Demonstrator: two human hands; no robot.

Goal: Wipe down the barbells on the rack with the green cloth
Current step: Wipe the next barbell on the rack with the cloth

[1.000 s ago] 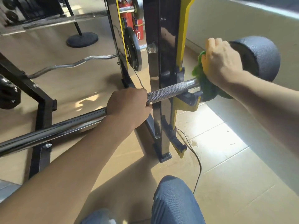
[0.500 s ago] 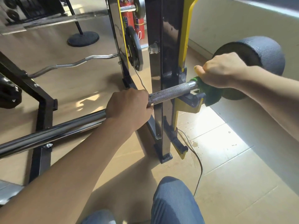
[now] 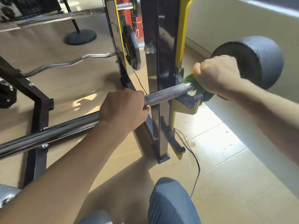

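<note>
- A knee in blue denim point(image 3: 171, 202) sits lowest in the view, nearest the camera, below and between the two forearms.
- The left hand point(image 3: 123, 109) has its fingers curled round the barbell point(image 3: 165, 94), gripping it just where the smooth chrome shaft meets the knurled section.
- To the left of that hand the chrome shaft runs down and away towards the lower left edge, passing over a black frame leg point(image 3: 38, 139).
- Just right of the left hand the knurled length crosses in front of the black and yellow rack upright point(image 3: 161, 65) and rests in a yellow-backed hook point(image 3: 189, 104).
- A thin cable point(image 3: 196, 160) trails over the tiled floor below the hook.
- The right hand point(image 3: 216, 75) is closed in a fist on the green cloth point(image 3: 202, 94), which is wrapped round the bar just beyond the hook; the cloth shows under and to the left of the knuckles.
- Right behind the right hand is the barbell's thick black cylindrical end weight point(image 3: 257, 59), near the pale wall.
- Beyond the left hand, a curl bar point(image 3: 68, 63) lies across the rack, with a black weight plate point(image 3: 131, 47) at its right end.
- Farther back stand red fire extinguishers point(image 3: 129, 21) and a round black base point(image 3: 80, 37) on the floor.
</note>
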